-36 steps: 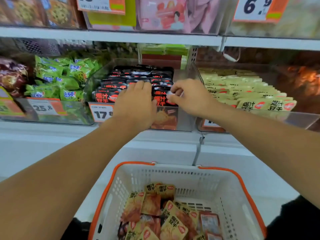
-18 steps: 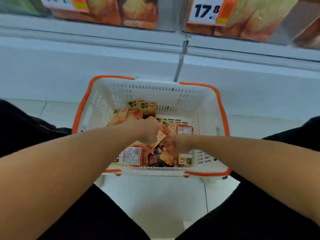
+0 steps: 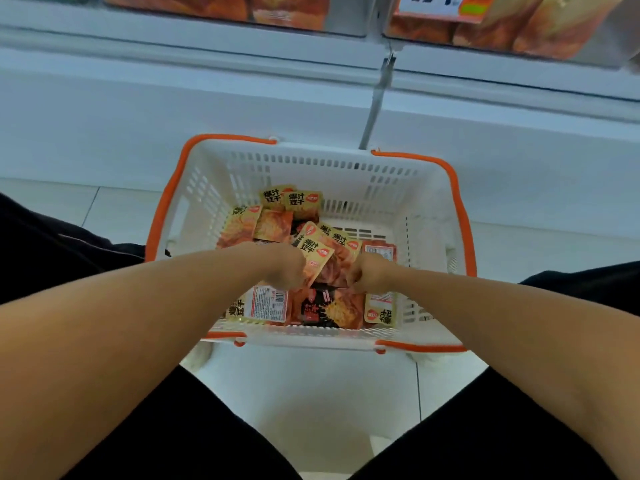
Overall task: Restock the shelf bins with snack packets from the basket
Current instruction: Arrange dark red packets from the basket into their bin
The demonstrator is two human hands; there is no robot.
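Note:
A white basket [image 3: 426,216] with orange handles stands on the floor below the shelf. Several yellow and orange snack packets [image 3: 273,225] lie loose inside it, along with a black one [image 3: 313,308]. Both my hands are down among the packets. My left hand [image 3: 285,266] has its fingers curled around a yellow packet [image 3: 317,256] at the pile's middle. My right hand [image 3: 369,275] is curled on orange packets [image 3: 332,271] just beside it. The fingertips of both hands are hidden.
Clear shelf bins [image 3: 346,22] with orange packs run along the top edge, with a price tag [image 3: 446,6] at the right bin. A white shelf base [image 3: 138,116] lies behind the basket. My dark-clothed knees flank the tiled floor [image 3: 311,393].
My hands left the black-packet shelf bin and dropped into the basket. The view tilted down from the shelf. Since half a second ago the hands have closed in on the middle packets.

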